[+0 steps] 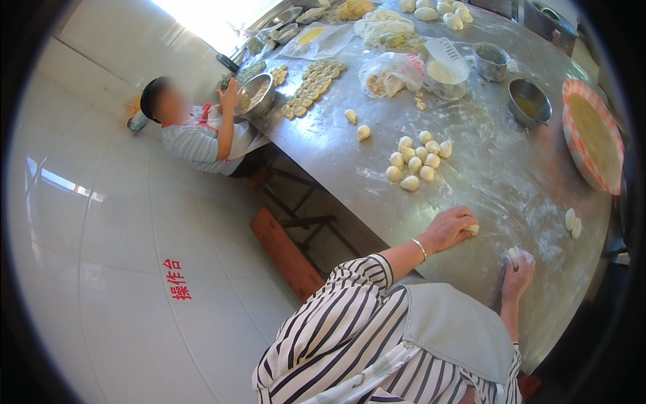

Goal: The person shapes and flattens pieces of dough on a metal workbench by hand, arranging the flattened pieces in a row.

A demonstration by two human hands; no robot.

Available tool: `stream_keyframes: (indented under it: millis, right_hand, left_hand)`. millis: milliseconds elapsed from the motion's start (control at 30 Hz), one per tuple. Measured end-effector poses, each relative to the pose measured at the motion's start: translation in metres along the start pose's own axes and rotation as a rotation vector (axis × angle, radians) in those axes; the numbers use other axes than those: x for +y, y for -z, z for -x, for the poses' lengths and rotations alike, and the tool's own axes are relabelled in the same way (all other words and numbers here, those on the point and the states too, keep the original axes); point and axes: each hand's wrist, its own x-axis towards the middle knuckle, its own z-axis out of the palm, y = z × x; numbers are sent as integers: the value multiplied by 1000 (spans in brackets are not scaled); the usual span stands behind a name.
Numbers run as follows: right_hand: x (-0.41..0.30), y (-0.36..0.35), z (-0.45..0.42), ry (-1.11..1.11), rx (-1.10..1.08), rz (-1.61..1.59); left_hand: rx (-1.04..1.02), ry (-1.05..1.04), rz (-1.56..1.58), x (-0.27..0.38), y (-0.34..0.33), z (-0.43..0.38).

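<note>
My left hand (451,228), with a silver bangle at its wrist, curls its fingers over a small piece of dough (472,230) on the steel table (484,272). Another piece of dough (513,256) is in my right hand (520,275), low over the table and dusted with flour. Beyond my left hand sits a cluster of small pale dough balls (415,165), several with pointed tops. Two more of these lie apart, farther up the table, one of them a dough ball (363,133). To the right of my right hand are two oval dough pieces (570,219).
A co-worker (202,131) sits at the left edge by a metal bowl (260,96). Rows of flat dough rounds (315,86), a plastic bag (388,76), a steel bowl of liquid (530,103) and a basin with a checked rim (573,121) stand farther off. A wooden bench (282,252) is at left.
</note>
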Motion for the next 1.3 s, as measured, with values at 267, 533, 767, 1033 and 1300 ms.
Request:
stream_keyframes:
  millis: [267,533,767,1033,1300]
  right_hand:
    - [25,-2,13,-67,61,17]
    - [-4,4,-4,-156,96,-87]
    - [-7,-4,-2,-82,106,-9]
    - [0,-17,-1,-156,85,-75]
    - [-2,-3,7,-180,131,-124]
  left_hand:
    - [108,-23,3,-8,-12,-9]
    - [78,131,85,2,-12,-13]
    - [54,-6,-122,2,-12,-15]
    - [86,98,-79,-5,-17,-12]
    - [28,214,67,-1,-9,-11]
